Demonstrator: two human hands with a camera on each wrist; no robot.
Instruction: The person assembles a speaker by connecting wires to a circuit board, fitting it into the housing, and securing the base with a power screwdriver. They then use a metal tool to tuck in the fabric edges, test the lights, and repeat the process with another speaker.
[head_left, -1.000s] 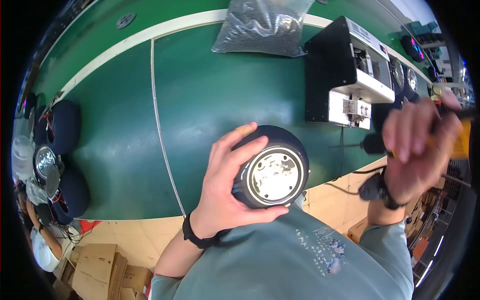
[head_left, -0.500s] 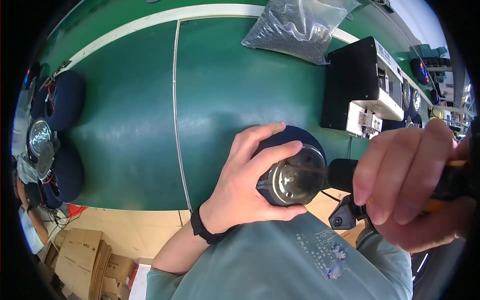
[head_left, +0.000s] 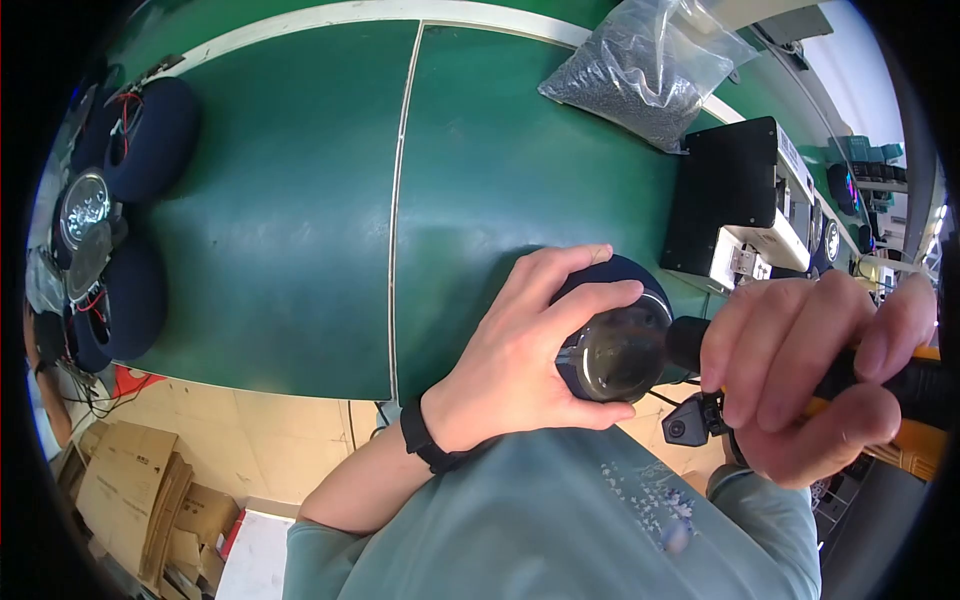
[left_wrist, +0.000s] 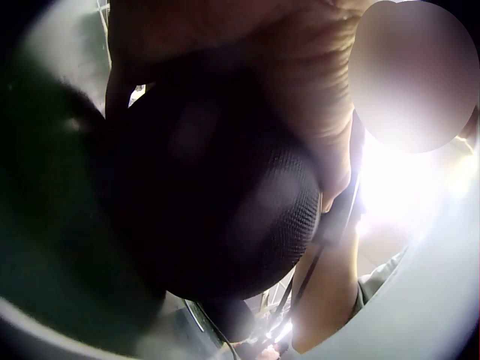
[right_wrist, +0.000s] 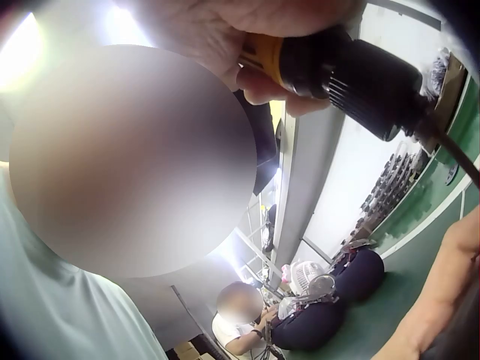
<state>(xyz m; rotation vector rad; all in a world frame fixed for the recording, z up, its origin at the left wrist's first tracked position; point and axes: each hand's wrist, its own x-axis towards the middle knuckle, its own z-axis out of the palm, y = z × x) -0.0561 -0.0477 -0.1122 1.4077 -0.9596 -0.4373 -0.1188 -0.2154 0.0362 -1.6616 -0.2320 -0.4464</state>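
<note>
A round dark-blue speaker-like body [head_left: 634, 270] with a shiny circular end [head_left: 622, 352] is held near the table's front edge. My left hand [head_left: 530, 350] grips its side, fingers above and thumb below; in the left wrist view the palm lies against the dark mesh body [left_wrist: 225, 195]. My right hand [head_left: 800, 370] is curled round a black and yellow power screwdriver [head_left: 690, 345], whose front end is close to the shiny face. In the right wrist view the screwdriver's black collar [right_wrist: 375, 86] and thin shaft [right_wrist: 454, 154] show. Whether the tip touches the face cannot be told.
Right of centre stands a black and silver machine [head_left: 720, 190], with a clear bag of small dark pieces [head_left: 640, 80] behind it. More dark-blue bodies [head_left: 135, 300] with red wires stand at the far left. Cardboard boxes [head_left: 130, 490] are on the floor at lower left.
My right hand has brought the screwdriver in from the right, close to the shiny face. The view has shifted, and the left hand keeps its grip on the body.
</note>
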